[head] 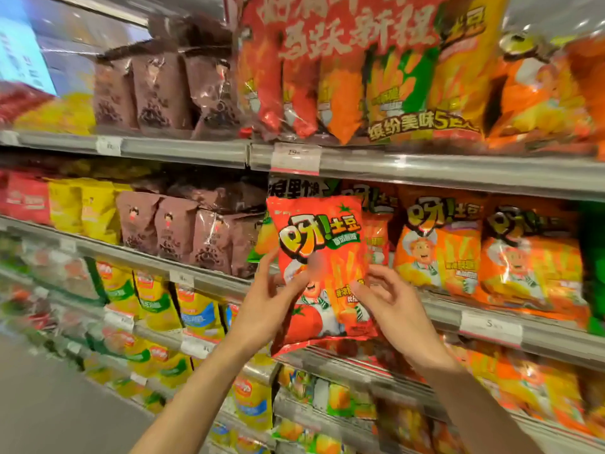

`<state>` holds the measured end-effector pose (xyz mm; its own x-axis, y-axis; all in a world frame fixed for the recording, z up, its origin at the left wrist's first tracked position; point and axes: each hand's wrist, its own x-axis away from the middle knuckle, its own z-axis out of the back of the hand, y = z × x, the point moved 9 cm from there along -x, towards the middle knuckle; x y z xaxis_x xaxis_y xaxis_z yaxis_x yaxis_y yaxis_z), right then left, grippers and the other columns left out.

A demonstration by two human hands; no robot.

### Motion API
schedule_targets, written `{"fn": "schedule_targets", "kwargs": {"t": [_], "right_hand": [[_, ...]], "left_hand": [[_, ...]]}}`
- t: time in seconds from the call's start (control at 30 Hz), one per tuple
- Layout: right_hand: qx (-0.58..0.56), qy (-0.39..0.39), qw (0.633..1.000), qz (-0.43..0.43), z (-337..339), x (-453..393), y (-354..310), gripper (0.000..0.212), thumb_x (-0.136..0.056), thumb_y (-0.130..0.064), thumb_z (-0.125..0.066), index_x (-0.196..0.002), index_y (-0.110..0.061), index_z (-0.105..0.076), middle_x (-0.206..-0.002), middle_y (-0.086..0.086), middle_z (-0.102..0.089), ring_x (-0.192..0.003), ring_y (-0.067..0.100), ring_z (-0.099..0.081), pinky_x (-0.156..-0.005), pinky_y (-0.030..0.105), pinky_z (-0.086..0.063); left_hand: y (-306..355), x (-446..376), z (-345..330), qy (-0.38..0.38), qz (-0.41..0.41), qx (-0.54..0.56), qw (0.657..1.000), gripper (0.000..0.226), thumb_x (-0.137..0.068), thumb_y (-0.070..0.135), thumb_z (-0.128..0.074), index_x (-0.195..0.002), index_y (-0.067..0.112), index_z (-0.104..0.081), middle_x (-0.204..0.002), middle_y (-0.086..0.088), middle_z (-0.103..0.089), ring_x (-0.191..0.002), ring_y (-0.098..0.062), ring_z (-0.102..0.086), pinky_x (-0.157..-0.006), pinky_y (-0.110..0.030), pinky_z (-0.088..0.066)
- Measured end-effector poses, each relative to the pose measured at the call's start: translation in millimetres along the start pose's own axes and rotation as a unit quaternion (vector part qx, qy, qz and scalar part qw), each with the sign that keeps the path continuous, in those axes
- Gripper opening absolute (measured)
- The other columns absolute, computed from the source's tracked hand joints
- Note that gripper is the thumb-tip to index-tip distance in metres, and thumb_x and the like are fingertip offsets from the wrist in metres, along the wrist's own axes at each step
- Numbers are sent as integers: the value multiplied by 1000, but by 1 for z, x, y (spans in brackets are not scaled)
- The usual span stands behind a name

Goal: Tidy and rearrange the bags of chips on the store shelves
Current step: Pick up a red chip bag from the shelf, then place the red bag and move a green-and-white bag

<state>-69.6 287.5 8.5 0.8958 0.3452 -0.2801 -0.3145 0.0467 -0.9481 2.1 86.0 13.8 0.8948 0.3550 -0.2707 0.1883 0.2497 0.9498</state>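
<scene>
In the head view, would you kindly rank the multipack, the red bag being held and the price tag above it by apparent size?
1. Multipack
2. Red bag, though it is nearer the camera
3. Price tag

Orange bags [438, 247] (packed tight) block the middle shelf [491, 332].

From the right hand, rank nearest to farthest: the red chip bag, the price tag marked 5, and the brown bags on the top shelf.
1. Red chip bag, touching the right hand.
2. Price tag marked 5, just right.
3. Brown bags, upper left.
</scene>
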Motion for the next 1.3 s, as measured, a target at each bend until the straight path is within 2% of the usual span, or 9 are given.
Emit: {"fn": "schedule_targets", "kwargs": {"t": [0.17,0.3,0.47,0.77,0.87,1.0,1.07,1.17,1.3], "right_hand": [[118,-31,992,-6,-71,-37,-15,25,-91,-39,-68,-114,-30,-60,-97,-12,-72,-84,-4,-68,-76,15,-51],[280,62,958,17,-73,-97,-35,51,-93,-50,-60,-128,-13,-58,-108,5,-69,-98,21,-66,-84,33,-51],[433,58,897,-64,-96,-144,-31,73,-95,-61,-48,-133,1,-49,-135,23,-58,-123,38,-56,-96,40,-47],[347,148,922,-87,-106,-145,-28,77,-90,-63,-56,-141,-7,-41,-124,13,-64,-115,36,-60,-89,41,-51],[303,157,937,-71,-104,-149,-42,85,-87,-63,-61,-143,-2,-40,-138,17,-57,-125,37,-54,-97,42,-49],[256,162,950,-74,-86,-146,-58,92,-88,-63,-60,-148,1,-35,-148,17,-48,-134,35,-46,-101,39,-41],[240,162,955,-63,-73,-139,-63,90,-86,-64,-62,-149,-4,-38,-150,14,-46,-136,31,-46,-106,40,-41],[231,164,958,-45,-49,-113,-64,70,-84,-60,-68,-135,-13,-52,-135,5,-57,-119,21,-56,-95,35,-45],[242,189,950,-56,-12,-62,-56,63,-84,-58,-68,-132,-21,-52,-123,-3,-55,-112,15,-53,-91,33,-43]], "left_hand": [[-31,-37,82,32,-3,35,999,65,-83,47,-74,-140,47,-42,-115,12,-69,-105,-11,-67,-90,-31,-51],[-48,-58,131,49,1,36,998,75,-75,62,-74,-141,49,-40,-128,6,-66,-117,-11,-62,-99,-36,-49],[-55,-72,156,61,-3,42,997,60,-92,35,-67,-145,38,-38,-121,1,-65,-98,0,-65,-69,-7,-49],[-62,-72,186,49,-12,65,997,73,-80,54,-66,-146,45,-35,-138,-1,-56,-125,-11,-56,-99,-32,-48],[-57,-73,190,52,-27,74,996,63,-85,43,-66,-143,42,-41,-131,1,-62,-120,-12,-60,-89,-20,-52],[-56,-76,197,54,-39,53,996,68,-78,62,-68,-139,52,-41,-125,2,-65,-113,-12,-65,-92,-34,-54],[-55,-78,196,52,-43,31,997,62,-87,52,-66,-143,47,-39,-126,4,-63,-110,-1,-63,-88,-25,-54],[-50,-82,178,46,-57,19,997,54,-97,28,-61,-145,39,-38,-123,14,-61,-96,16,-61,-76,-10,-49],[-46,-98,140,9,-62,-12,998,50,-96,41,-60,-140,50,-38,-106,23,-62,-90,9,-60,-82,-12,-46]]}}
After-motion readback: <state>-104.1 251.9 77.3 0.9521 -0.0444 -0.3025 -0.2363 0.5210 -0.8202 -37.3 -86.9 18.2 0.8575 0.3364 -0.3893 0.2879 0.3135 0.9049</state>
